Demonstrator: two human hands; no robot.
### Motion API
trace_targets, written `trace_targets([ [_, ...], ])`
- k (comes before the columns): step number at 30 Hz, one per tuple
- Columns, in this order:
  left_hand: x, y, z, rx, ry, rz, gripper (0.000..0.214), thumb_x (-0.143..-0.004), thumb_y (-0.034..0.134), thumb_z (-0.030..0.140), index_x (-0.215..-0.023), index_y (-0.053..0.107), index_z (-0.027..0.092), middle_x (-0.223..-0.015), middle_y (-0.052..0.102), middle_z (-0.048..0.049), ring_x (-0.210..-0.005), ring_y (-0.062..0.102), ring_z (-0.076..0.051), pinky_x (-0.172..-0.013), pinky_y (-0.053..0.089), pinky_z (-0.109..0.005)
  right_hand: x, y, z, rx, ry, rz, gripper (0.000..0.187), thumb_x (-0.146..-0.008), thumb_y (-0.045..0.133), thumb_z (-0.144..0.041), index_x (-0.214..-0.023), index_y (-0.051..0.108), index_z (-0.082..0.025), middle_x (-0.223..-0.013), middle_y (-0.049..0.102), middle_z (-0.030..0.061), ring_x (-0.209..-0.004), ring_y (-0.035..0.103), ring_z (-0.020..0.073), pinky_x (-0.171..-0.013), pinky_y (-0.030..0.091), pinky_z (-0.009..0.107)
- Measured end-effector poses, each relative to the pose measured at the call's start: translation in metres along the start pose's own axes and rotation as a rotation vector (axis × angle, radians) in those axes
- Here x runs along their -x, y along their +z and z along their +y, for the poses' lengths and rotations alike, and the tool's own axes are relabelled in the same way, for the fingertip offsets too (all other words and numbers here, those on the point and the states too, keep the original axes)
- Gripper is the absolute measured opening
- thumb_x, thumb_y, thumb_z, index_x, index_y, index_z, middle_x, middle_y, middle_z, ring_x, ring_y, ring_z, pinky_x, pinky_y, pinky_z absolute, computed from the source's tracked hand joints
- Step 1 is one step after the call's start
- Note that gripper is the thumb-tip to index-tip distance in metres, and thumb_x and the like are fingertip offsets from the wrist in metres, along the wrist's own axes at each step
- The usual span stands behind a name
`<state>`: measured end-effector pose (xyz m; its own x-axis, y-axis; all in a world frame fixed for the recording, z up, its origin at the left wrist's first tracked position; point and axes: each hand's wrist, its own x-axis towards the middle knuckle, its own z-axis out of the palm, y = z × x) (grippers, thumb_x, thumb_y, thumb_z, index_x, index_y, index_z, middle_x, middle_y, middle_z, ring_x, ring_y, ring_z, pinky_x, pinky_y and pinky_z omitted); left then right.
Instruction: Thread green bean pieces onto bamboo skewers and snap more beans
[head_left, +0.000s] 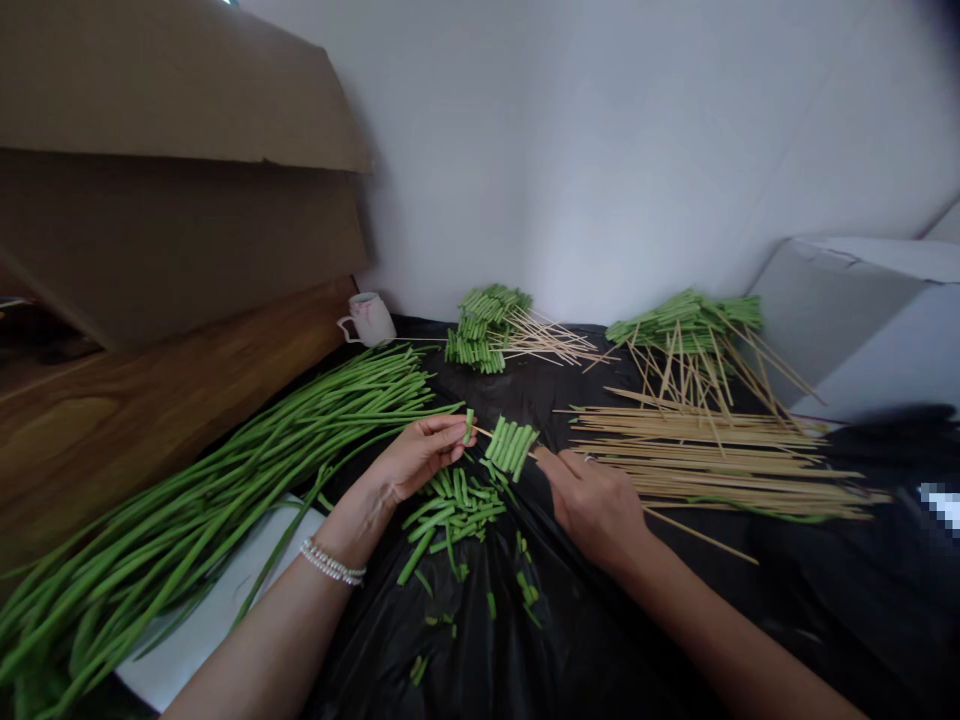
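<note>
Left hand [420,455]: grip pinches one cut bean piece [469,424] at the tip of the skewer [482,432]. Right hand [592,500]: grip pressed around skewer, which carries a threaded row [510,446]. Loose cut pieces [450,510] lie just below skewer on the black-covered bench [600,640]. Bare sticks [712,455] lie right of skewer.

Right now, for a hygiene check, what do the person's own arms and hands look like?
Bare forearms, no sleeves in view, no gloves on the left hand or right hand. A two-strand bracelet of small pale beads circles the left wrist. A glint on a right finger may be a ring.
</note>
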<state>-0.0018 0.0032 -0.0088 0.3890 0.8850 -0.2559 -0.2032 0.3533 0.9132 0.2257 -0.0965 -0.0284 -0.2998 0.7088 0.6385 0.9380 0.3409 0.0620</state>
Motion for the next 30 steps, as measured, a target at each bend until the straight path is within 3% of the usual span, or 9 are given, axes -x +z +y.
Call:
trace_targets([
  [15,0.0006,0.0002,-0.0015,0.009,-0.021,0.017,0.029,-0.057,0.087,0.019,-0.083,0.075,0.011,-0.078,0.070,-0.0049,-0.068,0.062,-0.008,-0.063,0.049,-0.016,0.0008,-0.0010,-0.0047,-0.027,0.007,-0.032,0.027,-0.086,0.048,-0.012,-0.106,0.066,-0.017,-0.071,0.062,-0.0002,-0.060,0.053,0.0114,-0.057,0.030,0.028],
  [25,0.0014,-0.0016,-0.0004,0.058,-0.028,-0.047,0.023,-0.063,0.084,0.020,-0.081,0.071,0.012,-0.072,0.066,-0.0018,-0.059,0.058,-0.006,-0.057,0.048,-0.016,-0.0012,-0.0027,-0.0051,-0.048,0.005,-0.009,0.028,-0.088,0.046,-0.012,-0.106,0.066,-0.017,-0.070,0.061,0.0000,-0.060,0.052,0.0109,-0.056,0.030,0.027],
  [30,0.0006,-0.0021,-0.0018,0.057,-0.062,-0.056,0.026,-0.059,0.086,0.019,-0.079,0.071,0.012,-0.069,0.065,-0.0015,-0.058,0.058,-0.006,-0.057,0.048,-0.016,0.0000,-0.0031,-0.0076,-0.055,0.002,-0.006,0.026,-0.089,0.046,-0.013,-0.105,0.066,-0.016,-0.070,0.061,-0.0002,-0.059,0.053,0.0118,-0.057,0.031,0.028],
])
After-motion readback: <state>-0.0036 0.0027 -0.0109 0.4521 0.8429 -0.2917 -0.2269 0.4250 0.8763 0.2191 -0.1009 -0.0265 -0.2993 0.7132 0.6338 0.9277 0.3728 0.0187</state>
